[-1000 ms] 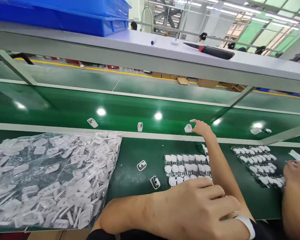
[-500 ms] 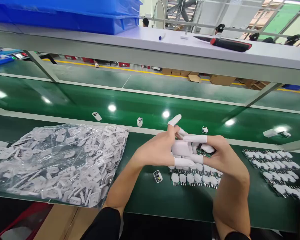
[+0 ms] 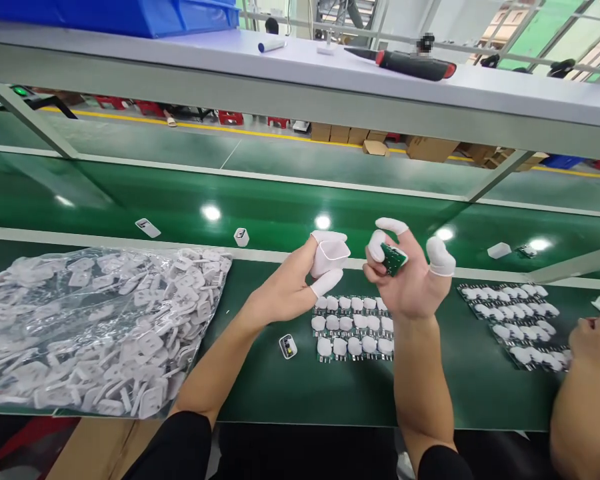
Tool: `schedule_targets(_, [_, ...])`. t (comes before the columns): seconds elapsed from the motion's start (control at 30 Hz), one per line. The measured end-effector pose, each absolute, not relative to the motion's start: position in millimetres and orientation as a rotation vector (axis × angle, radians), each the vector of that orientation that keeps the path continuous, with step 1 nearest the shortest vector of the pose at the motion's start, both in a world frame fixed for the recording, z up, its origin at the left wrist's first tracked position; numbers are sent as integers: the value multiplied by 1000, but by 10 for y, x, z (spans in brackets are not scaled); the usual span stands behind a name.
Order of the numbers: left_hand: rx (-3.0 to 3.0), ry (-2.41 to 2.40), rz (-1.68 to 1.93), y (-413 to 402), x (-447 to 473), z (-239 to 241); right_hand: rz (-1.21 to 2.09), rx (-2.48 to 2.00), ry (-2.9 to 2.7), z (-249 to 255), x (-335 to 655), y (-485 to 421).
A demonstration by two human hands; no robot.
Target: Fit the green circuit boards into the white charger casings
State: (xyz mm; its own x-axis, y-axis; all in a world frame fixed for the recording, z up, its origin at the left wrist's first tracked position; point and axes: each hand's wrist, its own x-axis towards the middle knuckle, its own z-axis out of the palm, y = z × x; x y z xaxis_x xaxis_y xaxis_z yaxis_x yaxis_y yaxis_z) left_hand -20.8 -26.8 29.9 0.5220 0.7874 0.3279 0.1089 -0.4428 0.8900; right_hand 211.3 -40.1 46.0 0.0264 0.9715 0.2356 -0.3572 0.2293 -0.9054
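My left hand (image 3: 293, 283), with white finger cots, is closed round a white plastic housing (image 3: 331, 257) whose open end faces up and to the right. To its right, my right hand (image 3: 411, 277) is raised and pinches a green circuit board (image 3: 394, 259) between cot-covered fingers; another cot-covered digit stands out free. Below the hands, rows of circuit boards with white round tops (image 3: 354, 347) lie on the dark green table. A small white housing with parts inside (image 3: 288, 346) sits left of those rows.
A clear bag of white plastic pieces (image 3: 105, 327) covers the left of the table. More board rows (image 3: 515, 310) lie at right, beside a co-worker's hand (image 3: 597, 343). Overhead, a shelf (image 3: 300, 73) holds a black-and-red tool (image 3: 415, 65), a blue-capped pen and a blue bin (image 3: 180, 17).
My hands have moved apart. The left keeps the white housing, its opening now showing; the right has turned palm-up with the circuit board. The view has shifted right, and the co-worker's hand shows more.
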Motion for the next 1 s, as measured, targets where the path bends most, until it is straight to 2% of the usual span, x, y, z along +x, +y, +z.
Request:
schedule_targets(0.13, [1876,614,962,-272,-142,199,1288,-795,-959,513,2048,-398])
schedule_targets(0.27, [2000,620,998,-237,-115,149,1193,-797,-1225,436,2119,-387])
schedule_targets(0.4, [2158,567,1094,-179,-82,147,878,-790,-1441,336,2208,-364])
schedule_targets(0.53, [2218,536,1116,-160,-69,189,500,-758,-1445,313,2267,-426])
schedule_targets(0.63, [2172,481,1129,-165,-55,197,339,-746,-1433,357,2288,-518])
schedule_targets(1.0, [2055,245,1185,-119,10,86,324,-558,-1563,425,2182,-612])
